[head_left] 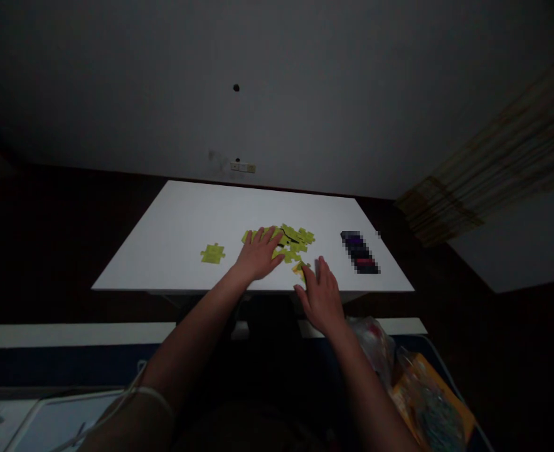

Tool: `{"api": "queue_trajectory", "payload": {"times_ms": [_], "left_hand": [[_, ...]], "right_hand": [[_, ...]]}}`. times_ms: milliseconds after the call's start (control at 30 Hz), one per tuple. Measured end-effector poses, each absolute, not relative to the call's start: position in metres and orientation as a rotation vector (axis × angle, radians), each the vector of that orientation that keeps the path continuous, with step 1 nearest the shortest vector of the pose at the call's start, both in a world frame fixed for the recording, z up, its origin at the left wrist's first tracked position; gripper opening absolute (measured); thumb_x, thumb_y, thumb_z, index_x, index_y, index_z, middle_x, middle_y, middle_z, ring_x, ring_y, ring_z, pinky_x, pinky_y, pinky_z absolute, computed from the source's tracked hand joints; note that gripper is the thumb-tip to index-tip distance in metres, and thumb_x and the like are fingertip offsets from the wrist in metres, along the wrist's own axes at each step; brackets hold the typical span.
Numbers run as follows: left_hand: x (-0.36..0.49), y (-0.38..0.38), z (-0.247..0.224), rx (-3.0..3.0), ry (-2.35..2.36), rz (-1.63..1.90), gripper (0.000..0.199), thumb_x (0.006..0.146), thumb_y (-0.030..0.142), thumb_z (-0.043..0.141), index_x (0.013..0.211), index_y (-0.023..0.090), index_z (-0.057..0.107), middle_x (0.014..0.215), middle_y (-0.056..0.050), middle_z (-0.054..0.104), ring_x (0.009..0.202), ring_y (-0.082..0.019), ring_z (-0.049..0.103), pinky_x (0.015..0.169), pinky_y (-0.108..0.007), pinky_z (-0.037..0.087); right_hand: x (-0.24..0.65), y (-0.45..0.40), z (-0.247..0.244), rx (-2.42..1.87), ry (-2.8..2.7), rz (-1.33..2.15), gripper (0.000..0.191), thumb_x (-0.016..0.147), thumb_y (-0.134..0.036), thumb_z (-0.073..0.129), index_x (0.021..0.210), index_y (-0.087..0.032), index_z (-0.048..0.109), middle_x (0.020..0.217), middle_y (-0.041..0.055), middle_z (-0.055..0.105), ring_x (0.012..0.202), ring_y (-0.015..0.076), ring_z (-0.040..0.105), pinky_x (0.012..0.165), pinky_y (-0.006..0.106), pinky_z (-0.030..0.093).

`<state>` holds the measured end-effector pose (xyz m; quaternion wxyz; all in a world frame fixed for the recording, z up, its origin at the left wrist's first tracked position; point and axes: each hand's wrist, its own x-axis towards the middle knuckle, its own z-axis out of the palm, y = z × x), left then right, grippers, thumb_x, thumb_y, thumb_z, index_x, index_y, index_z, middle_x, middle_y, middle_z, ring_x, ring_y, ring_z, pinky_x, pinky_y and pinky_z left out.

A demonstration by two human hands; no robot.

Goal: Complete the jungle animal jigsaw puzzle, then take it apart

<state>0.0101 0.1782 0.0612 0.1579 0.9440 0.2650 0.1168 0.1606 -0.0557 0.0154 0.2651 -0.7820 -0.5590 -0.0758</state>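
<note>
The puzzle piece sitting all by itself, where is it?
In the head view, the lone yellow-green jigsaw piece lies on the white table, left of the pile of jigsaw pieces and just past the person's left hand.

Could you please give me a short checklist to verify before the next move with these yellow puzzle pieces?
Yellow puzzle pieces all on the white table: ok.
Pile free of the left hand: not ok, it rests on the pieces.
Right hand touching the nearest piece: cannot tell.
Lone piece apart from the pile: ok.
Blurred object clear of both hands: ok.
</note>
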Motion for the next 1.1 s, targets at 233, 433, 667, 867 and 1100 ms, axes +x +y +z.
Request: {"api": "queue_trajectory", "payload": {"times_ms": [233,433,667,867,1100], "left_hand": [[-0.026,0.194,0.073,2.689,0.477,0.446,0.026,0.112,0.034,0.074,0.134,0.027,0.085,0.174,-0.014,0.071,0.161,-0.038,0.066,0.139,-0.064,0.05],[-0.06,0.201,0.069,2.569,0.445,0.471,0.023,0.106,0.033,0.086,0.129,0.029,0.084,0.146,-0.012,0.086,0.15,-0.038,0.075,0.134,-0.063,0.058],[-0.055,0.174,0.053,2.503,0.281,0.496,0.025,0.114,0.027,0.078,0.138,0.023,0.081,0.158,-0.017,0.082,0.154,-0.036,0.075,0.138,-0.054,0.058],[-0.034,0.166,0.064,2.651,0.256,0.51,0.02,0.12,0.028,0.065,0.125,0.024,0.084,0.143,-0.013,0.087,0.143,-0.03,0.078,0.131,-0.047,0.061],[-0.033,0.207,0.073,2.673,0.751,0.605,0.063,0.109,0.045,0.082,0.167,0.025,0.07,0.184,-0.017,0.061,0.173,-0.043,0.051,0.147,-0.065,0.04]], "right_hand": [[0.206,0.016,0.027,-2.193,-1.51,0.006,0.076,0.111,-0.052,0.073,0.18,-0.023,0.059,0.187,0.0298,0.054,0.178,0.0591,0.043,0.14,0.086,0.039],[0.224,0.089,0.04,-2.117,-1.707,0.159,0.071,0.113,-0.047,0.067,0.18,-0.025,0.062,0.192,0.0215,0.052,0.18,0.0482,0.045,0.144,0.075,0.038],[0.201,0.153,0.053,-1.962,-1.728,0.367,0.061,0.111,-0.023,0.051,0.165,-0.029,0.079,0.184,0.0068,0.066,0.177,0.0355,0.053,0.147,0.066,0.042],[0.196,0.151,0.051,-1.748,-1.531,0.36,0.053,0.107,-0.021,0.05,0.142,-0.025,0.089,0.162,0.011,0.082,0.155,0.0303,0.074,0.139,0.055,0.054],[0.198,0.095,0.05,-1.69,-1.641,0.264,0.049,0.108,-0.031,0.065,0.153,-0.027,0.083,0.16,0.0155,0.081,0.15,0.035,0.076,0.134,0.057,0.059]]}}
